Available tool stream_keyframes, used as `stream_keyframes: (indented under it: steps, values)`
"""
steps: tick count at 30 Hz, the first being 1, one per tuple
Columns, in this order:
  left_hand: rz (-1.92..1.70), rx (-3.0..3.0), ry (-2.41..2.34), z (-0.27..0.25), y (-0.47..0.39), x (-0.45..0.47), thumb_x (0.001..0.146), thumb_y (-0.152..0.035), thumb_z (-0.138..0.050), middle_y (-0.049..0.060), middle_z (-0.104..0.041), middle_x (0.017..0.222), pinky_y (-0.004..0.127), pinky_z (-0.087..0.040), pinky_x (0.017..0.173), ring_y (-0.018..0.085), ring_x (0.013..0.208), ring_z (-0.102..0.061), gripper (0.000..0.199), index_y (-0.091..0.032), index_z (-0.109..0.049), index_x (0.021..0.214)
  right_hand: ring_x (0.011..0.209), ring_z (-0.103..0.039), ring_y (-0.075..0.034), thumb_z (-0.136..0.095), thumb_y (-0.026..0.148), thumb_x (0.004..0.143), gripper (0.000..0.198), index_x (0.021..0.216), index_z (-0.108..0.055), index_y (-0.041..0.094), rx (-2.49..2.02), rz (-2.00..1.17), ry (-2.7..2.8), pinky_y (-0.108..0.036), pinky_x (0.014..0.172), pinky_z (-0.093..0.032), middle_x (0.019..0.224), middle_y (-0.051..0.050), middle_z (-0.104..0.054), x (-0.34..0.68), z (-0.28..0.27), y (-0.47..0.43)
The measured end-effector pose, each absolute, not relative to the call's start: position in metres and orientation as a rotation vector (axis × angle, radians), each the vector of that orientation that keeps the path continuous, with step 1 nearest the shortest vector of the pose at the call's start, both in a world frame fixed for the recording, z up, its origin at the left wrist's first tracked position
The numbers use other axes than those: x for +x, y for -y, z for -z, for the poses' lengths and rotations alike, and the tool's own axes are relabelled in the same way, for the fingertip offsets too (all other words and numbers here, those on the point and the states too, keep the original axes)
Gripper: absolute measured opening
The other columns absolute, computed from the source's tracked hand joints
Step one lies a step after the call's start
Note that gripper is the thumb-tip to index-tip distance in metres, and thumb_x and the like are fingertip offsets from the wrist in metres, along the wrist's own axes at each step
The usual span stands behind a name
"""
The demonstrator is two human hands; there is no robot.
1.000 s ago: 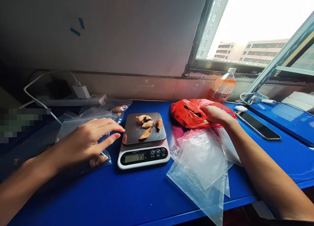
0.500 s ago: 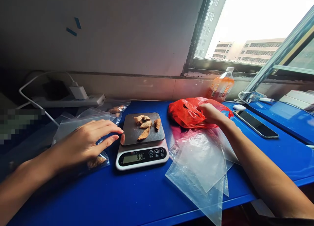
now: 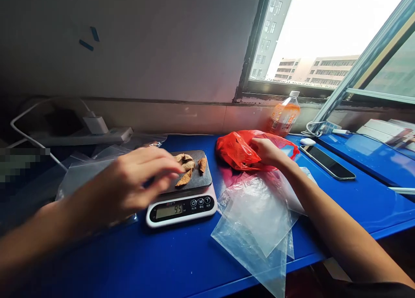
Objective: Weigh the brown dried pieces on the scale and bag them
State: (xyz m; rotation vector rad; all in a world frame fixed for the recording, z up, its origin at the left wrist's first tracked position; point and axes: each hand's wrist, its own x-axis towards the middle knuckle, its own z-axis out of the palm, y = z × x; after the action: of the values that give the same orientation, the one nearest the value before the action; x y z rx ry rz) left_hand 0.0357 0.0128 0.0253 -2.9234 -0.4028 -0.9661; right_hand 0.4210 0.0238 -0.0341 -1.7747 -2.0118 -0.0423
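Nearest, clear bags [image 3: 248, 242] lie flat, seemingly unfilled; the left hand [image 3: 129, 185], blurred, fingers loosely parted and apparently empty, partly blocks the scale [image 3: 191, 217], where dried brown pieces [image 3: 184, 178] already rest, display [image 3: 169, 210] showing 9.5; the right hand [image 3: 268, 151] is inside the red bag [image 3: 236, 149], its grip hidden, impossible to tell; beyond, phone [image 3: 327, 162] and bottle [image 3: 283, 115] obstruct nothing

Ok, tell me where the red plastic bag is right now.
In the head view, the red plastic bag sits right of centre on the blue table, between the scale and the phone, with the right hand partly hidden in it.
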Motion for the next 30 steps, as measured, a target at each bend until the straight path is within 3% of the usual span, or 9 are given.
stream_keyframes:
  steps: [4, 8, 11, 14, 18, 23, 30]
  values:
    - [0.518, -3.09, -0.16, -0.046, 0.012, 0.146, 0.094, -0.015, -0.053, 0.003, -0.072, 0.098, 0.027, -0.048, 0.081, 0.017, 0.09, -0.065, 0.015, -0.019, -0.066, 0.099, 0.067, -0.054, -0.014, -0.051, 0.015, 0.073, 0.007, 0.072, -0.058, 0.018, -1.746, 0.069, 1.954, -0.024, 0.06, -0.041, 0.075, -0.003, -0.064, 0.427, 0.024, -0.024]
    - [0.082, -3.22, 0.121, -0.036, -0.006, 0.224, 0.085, -0.002, -0.051, 0.008, -0.068, 0.116, 0.025, -0.049, 0.082, 0.019, 0.1, -0.065, 0.039, -0.014, -0.058, 0.121, 0.077, -0.063, -0.017, -0.053, 0.015, 0.076, 0.017, 0.085, -0.067, 0.016, -1.768, 0.057, 1.887, -0.026, 0.071, -0.048, 0.088, -0.007, -0.071, 0.443, 0.015, -0.014]
    - [-0.154, -3.145, 0.487, -0.025, -0.037, 0.229, 0.086, -0.013, -0.055, 0.012, -0.065, 0.123, 0.027, -0.05, 0.074, 0.022, 0.097, -0.066, 0.038, -0.015, -0.056, 0.124, 0.075, -0.064, -0.018, -0.055, 0.013, 0.077, 0.017, 0.083, -0.07, 0.016, -1.815, 0.051, 2.009, -0.028, 0.07, -0.048, 0.084, -0.008, -0.072, 0.451, 0.015, 0.0]
    - [-0.13, -3.076, 0.578, -0.023, -0.061, 0.221, 0.087, -0.015, -0.051, 0.013, -0.067, 0.115, 0.03, -0.049, 0.074, 0.025, 0.097, -0.065, 0.025, -0.014, -0.066, 0.107, 0.082, -0.063, -0.019, -0.054, 0.014, 0.081, 0.016, 0.083, -0.069, 0.018, -1.708, -0.014, 2.232, -0.03, 0.074, -0.049, 0.088, -0.008, -0.071, 0.45, 0.018, 0.011]
    - [0.148, -3.024, 0.483, -0.031, -0.078, 0.248, 0.085, -0.009, -0.048, 0.013, -0.07, 0.105, 0.029, -0.047, 0.073, 0.023, 0.09, -0.066, 0.026, -0.013, -0.072, 0.094, 0.081, -0.062, -0.018, -0.049, 0.013, 0.086, 0.019, 0.081, -0.066, 0.02, -1.702, -0.157, 2.335, -0.03, 0.075, -0.047, 0.091, -0.006, -0.071, 0.447, 0.024, 0.013]
    - [-0.175, -3.053, 0.432, -0.03, -0.091, 0.308, 0.08, -0.014, -0.059, 0.011, -0.073, 0.079, 0.031, -0.044, 0.061, 0.023, 0.067, -0.066, 0.017, -0.013, -0.076, 0.084, 0.072, -0.058, -0.016, -0.047, 0.012, 0.085, 0.017, 0.085, -0.061, 0.021, -1.914, -0.236, 2.268, -0.028, 0.066, -0.041, 0.085, -0.005, -0.069, 0.443, 0.029, 0.015]
    - [-0.118, -2.995, 0.393, -0.011, -0.101, 0.321, 0.08, -0.023, -0.064, 0.013, -0.075, 0.091, 0.032, -0.046, 0.068, 0.027, 0.08, -0.069, 0.015, -0.015, -0.077, 0.085, 0.071, -0.053, -0.018, -0.044, 0.011, 0.085, 0.018, 0.074, -0.055, 0.02, -1.991, -0.057, 2.278, -0.031, 0.069, -0.037, 0.075, -0.005, -0.064, 0.43, 0.029, 0.024]
